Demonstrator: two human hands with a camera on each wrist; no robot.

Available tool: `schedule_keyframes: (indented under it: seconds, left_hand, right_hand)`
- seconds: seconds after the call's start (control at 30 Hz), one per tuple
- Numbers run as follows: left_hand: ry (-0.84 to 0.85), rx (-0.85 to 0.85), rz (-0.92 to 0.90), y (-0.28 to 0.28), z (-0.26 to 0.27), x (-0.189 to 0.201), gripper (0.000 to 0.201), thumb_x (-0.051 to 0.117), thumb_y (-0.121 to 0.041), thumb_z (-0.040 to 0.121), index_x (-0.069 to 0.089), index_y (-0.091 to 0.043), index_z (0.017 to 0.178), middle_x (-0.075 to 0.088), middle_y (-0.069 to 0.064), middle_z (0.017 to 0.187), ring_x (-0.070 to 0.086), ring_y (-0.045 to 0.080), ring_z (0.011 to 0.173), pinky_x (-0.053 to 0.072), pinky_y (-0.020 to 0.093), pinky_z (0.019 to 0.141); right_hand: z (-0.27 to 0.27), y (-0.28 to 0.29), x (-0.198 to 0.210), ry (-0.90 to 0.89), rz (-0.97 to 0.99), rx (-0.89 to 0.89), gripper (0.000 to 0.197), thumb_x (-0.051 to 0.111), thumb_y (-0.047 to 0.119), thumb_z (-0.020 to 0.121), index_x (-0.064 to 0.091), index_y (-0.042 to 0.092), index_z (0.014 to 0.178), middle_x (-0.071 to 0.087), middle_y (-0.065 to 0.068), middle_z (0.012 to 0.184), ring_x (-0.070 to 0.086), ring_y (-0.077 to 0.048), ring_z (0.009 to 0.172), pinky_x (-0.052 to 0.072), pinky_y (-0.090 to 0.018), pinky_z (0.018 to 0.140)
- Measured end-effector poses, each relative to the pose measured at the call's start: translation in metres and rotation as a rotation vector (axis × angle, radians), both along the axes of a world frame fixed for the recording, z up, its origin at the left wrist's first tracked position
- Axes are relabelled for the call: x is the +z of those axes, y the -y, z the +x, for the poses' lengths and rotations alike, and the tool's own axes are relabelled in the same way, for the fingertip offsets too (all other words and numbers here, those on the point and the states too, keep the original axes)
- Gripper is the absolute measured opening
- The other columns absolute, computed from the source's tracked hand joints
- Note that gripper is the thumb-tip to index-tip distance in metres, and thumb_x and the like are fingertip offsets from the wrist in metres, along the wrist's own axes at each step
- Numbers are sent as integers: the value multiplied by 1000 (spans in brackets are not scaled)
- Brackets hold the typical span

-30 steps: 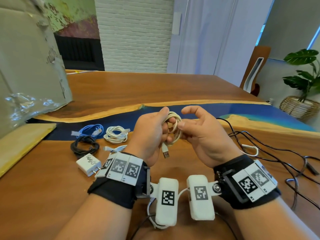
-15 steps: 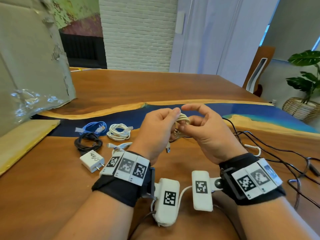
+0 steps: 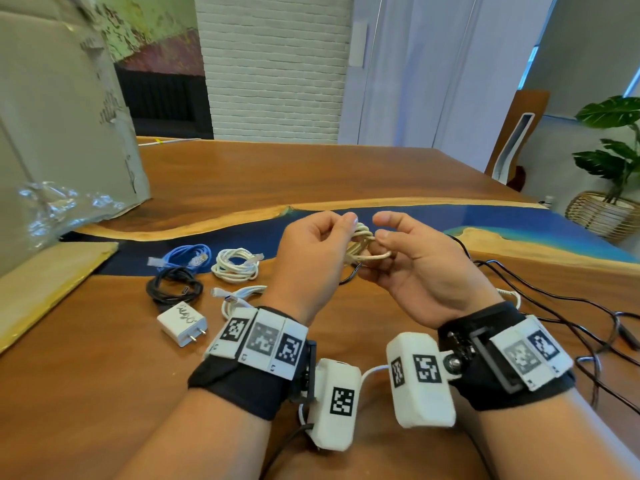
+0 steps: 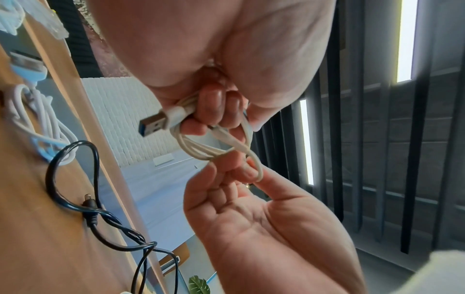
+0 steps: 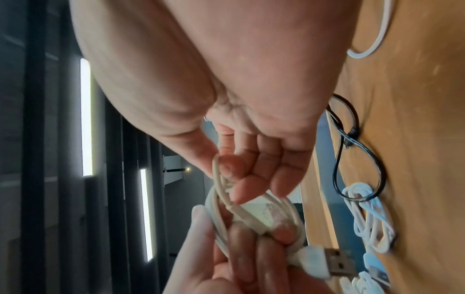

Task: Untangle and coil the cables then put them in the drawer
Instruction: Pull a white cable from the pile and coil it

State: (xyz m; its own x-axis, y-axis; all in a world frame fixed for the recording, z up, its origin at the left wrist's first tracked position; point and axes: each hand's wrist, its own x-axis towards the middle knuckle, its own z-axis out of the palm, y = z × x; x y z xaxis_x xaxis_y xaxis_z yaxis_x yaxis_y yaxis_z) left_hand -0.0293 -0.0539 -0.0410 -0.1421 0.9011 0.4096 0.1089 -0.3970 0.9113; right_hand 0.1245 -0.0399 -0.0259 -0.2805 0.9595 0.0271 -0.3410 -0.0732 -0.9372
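Both hands are raised above the wooden worktop (image 3: pixel 104 375), working one cream cable (image 3: pixel 363 245) between them. The left hand (image 3: pixel 311 258) has its fingers curled tight round the cable's bundled loops; in the left wrist view the USB plug (image 4: pixel 154 123) sticks out from that grip. The right hand (image 3: pixel 415 271) pinches a single loop of the same cable between thumb and forefinger, its other fingers loosely spread.

To the left of the hands, on the worktop, lie four cables already coiled: a blue cable (image 3: pixel 188 256), a white cable (image 3: pixel 235 265) just beside it, a black cable (image 3: pixel 173 287) nearer the person, and a pale cable (image 3: pixel 239 294) partly hidden behind the left wristband. A white charger (image 3: pixel 181 323) sits just in front of the black coil, prongs toward the person.

To the right, loose black wires (image 3: pixel 554 306) sprawl over the worktop, one strand running under the hands; their tangle lies close beside the right wrist. A cardboard box (image 3: pixel 52 133) with crumpled plastic film (image 3: pixel 59 206) stands at far left. A potted plant (image 3: pixel 613 161) in a basket stands beyond the worktop's right edge. No drawer can be made out.
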Motion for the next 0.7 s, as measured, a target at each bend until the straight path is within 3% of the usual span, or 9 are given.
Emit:
schedule_keyframes:
  seconds: [0.07, 0.1, 0.13, 0.2, 0.23, 0.33, 0.57, 0.63, 0.7]
  left_hand:
    - [20, 24, -15, -2, -1, -1, 28, 61, -30, 101, 63, -13, 79, 48, -10, 52, 45, 17, 56, 41, 37, 63]
    - [41, 33, -26, -3, -2, -2, 23, 62, -31, 100, 64, -14, 85, 48, -9, 52, 44, 19, 57, 41, 39, 63]
    - [59, 42, -35, -4, -5, -2, 20, 63, -31, 99, 66, -14, 89, 49, -10, 52, 45, 19, 57, 41, 39, 65]
    - [75, 47, -50, -6, -9, -2, 18, 64, -30, 99, 74, -18, 91, 53, -16, 53, 48, 10, 57, 43, 36, 68]
    - [80, 30, -61, -6, -10, -1, 19, 64, -29, 100, 77, -19, 92, 54, -18, 52, 48, 5, 56, 42, 35, 68]
    - [105, -68, -131, -2, -8, 1, 21, 65, -28, 100, 81, -18, 91, 48, -17, 50, 43, 6, 54, 38, 32, 63]
    - [91, -143, -273, -4, -7, 0, 31, 62, -30, 101, 76, -15, 77, 38, -11, 49, 36, 11, 47, 38, 34, 61]
    - [186, -180, -313, -3, -9, 2, 40, 60, -26, 103, 72, -19, 66, 32, -9, 50, 31, 11, 45, 36, 32, 56]
    - [343, -240, -354, -1, -11, 6, 36, 57, -22, 105, 68, -15, 72, 27, -7, 52, 25, 11, 46, 32, 27, 50]
  right_hand:
    - [-2, 2, 1, -98, -43, 49, 19, 45, 2, 105, 54, 13, 117, 52, -2, 63, 55, -19, 59, 53, -44, 79]
    - [-3, 3, 2, -122, -58, 56, 19, 43, 2, 105, 52, 13, 118, 47, -2, 63, 49, -16, 53, 54, -42, 74]
    - [-4, 3, 3, -131, -76, 55, 20, 41, 3, 106, 52, 14, 120, 43, -2, 65, 41, -12, 48, 53, -35, 63]
    - [-4, 3, 4, -130, -106, 56, 22, 40, 5, 107, 53, 16, 121, 38, -1, 68, 28, -8, 44, 34, -21, 40]
    - [-2, 3, 6, -123, -112, 58, 22, 40, 5, 107, 54, 16, 119, 38, -1, 69, 25, -7, 43, 24, -19, 36]
    - [8, 2, 10, -113, -96, 49, 22, 40, 3, 105, 55, 18, 112, 37, 1, 64, 23, -5, 39, 13, -18, 35]
    - [28, 4, 18, -23, 28, 46, 23, 44, 3, 102, 59, 19, 103, 32, 3, 61, 22, -5, 39, 11, -20, 37]
    - [28, 3, 16, 70, 109, 14, 24, 44, 1, 103, 63, 16, 101, 33, 2, 61, 22, -6, 41, 12, -21, 38]
    - [26, 0, 11, 223, 237, -37, 25, 47, 0, 103, 69, 12, 100, 36, -1, 61, 23, -9, 44, 15, -22, 39]
